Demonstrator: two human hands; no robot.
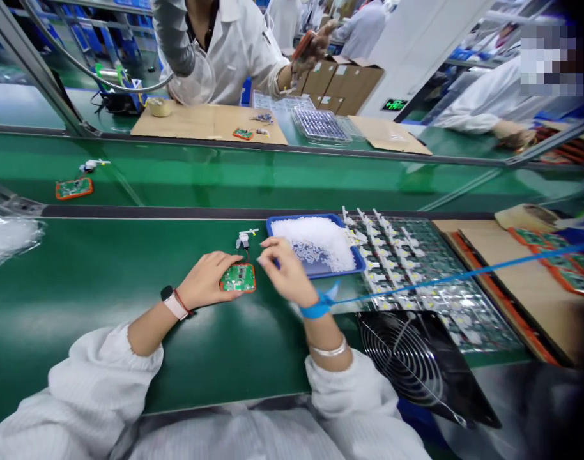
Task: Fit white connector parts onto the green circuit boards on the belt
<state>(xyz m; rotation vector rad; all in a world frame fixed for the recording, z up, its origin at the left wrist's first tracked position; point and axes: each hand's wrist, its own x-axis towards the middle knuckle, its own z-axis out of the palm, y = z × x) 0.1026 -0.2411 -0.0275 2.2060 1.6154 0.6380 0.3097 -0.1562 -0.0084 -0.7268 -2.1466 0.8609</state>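
Note:
My left hand (203,279) grips a green circuit board (238,278) with an orange edge, thumb and fingers along its sides, low over the green bench. Short wires run from the board's far edge to a small white-and-grey part (243,240) that has a white stem with a yellow tip. Just right of it, my right hand (287,271) hovers with curled fingers, thumb and forefinger close together; anything between them is too small to make out. A blue strap circles that wrist. Right behind this hand sits a blue tray (315,275) of tiny white pieces.
Clear plastic trays (407,268) hold many white parts at right. A black fan with a wire guard (402,358) is near the front edge. Past the bench, a green conveyor belt (253,179) carries another wired board (74,188). A co-worker (234,51) sits opposite.

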